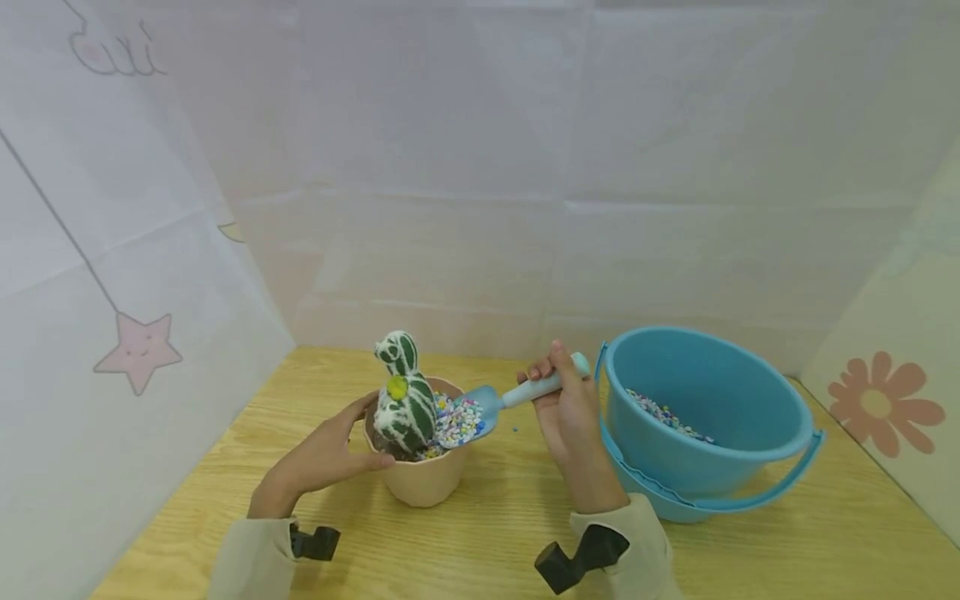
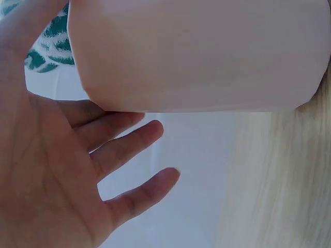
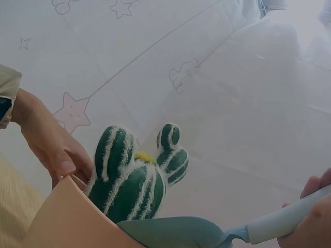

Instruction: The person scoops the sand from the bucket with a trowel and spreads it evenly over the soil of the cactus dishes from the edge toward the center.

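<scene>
We see the left hand (image 1: 318, 457) gripping the side of the peach pot (image 1: 423, 485), thumb at its near rim, with the green-and-white cactus (image 1: 408, 419) standing inside. Well apart from it, the right hand (image 1: 576, 417) clasps the handle of the light blue scoop (image 1: 489, 403), whose blade carries multicoloured pebbles (image 1: 459, 423) at the pot's right rim. On the worktop (image 1: 498, 537) we find the blue bucket (image 1: 667, 460) to the right, holding similar pebbles.

The cactus (image 1: 408, 417) stands in the pot (image 1: 423, 483), left of the scoop (image 1: 525, 390) and bucket (image 1: 675, 456).
</scene>
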A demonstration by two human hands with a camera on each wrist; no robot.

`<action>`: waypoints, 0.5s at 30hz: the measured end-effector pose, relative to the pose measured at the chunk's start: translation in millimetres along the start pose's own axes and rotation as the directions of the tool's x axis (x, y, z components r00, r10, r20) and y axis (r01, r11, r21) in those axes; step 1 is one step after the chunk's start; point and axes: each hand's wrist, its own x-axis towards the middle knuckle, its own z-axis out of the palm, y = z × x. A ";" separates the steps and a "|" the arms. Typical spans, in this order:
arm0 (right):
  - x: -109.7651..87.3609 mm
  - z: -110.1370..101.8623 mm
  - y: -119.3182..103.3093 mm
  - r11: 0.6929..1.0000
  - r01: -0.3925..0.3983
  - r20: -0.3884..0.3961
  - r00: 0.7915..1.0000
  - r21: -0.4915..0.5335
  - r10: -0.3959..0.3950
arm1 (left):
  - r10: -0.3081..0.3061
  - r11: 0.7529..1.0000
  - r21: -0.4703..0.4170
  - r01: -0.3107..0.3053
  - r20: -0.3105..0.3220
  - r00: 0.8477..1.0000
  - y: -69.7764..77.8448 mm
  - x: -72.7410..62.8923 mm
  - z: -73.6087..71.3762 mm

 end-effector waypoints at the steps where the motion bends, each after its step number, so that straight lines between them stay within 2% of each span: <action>1: -0.1 0.1 0.0 1.000 0.002 0.002 1.000 -0.001 -0.002 | -0.006 1.000 0.008 0.006 -0.005 1.000 1.3 -0.3 -0.4; 10: -1.5 3.1 7.6 1.000 0.001 -0.027 1.000 0.007 0.000 | -0.007 0.999 0.045 0.008 -0.025 1.000 12.6 -1.9 -0.7; 15: -2.2 2.3 6.8 1.000 0.002 -0.010 1.000 0.004 -0.002 | -0.030 1.000 0.009 0.030 -0.015 0.999 12.4 -2.2 -0.3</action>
